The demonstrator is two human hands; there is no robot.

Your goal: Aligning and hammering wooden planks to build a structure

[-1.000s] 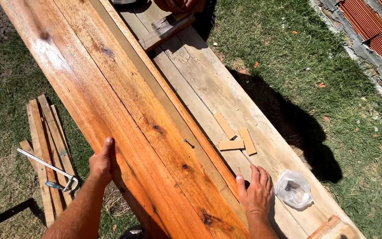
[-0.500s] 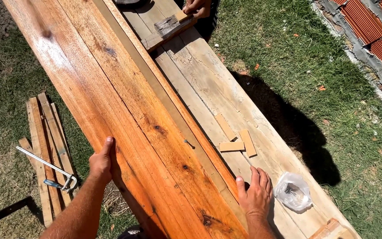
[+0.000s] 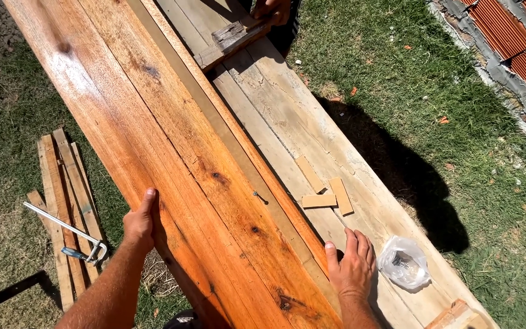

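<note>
Head view shows our wide reddish board (image 3: 171,158) lying lengthwise on the pale plank worktop (image 3: 312,140). We judge it long, stiff and heavy, with a glossy face that may be slick, so the edges are the place to take hold. Our left hand (image 3: 140,222) wraps its left edge, fingers curled under, thumb on top. Our right hand (image 3: 353,263) lies flat and spread just beside its right edge. Near that hand sit a clear plastic bag (image 3: 404,263) and three small wood offcuts (image 3: 324,194). At the far end, another person's hand (image 3: 272,9) holds a grey wood block (image 3: 229,39). Down on the grass lie loose slats (image 3: 62,195) and a metal clamp (image 3: 71,234).
</note>
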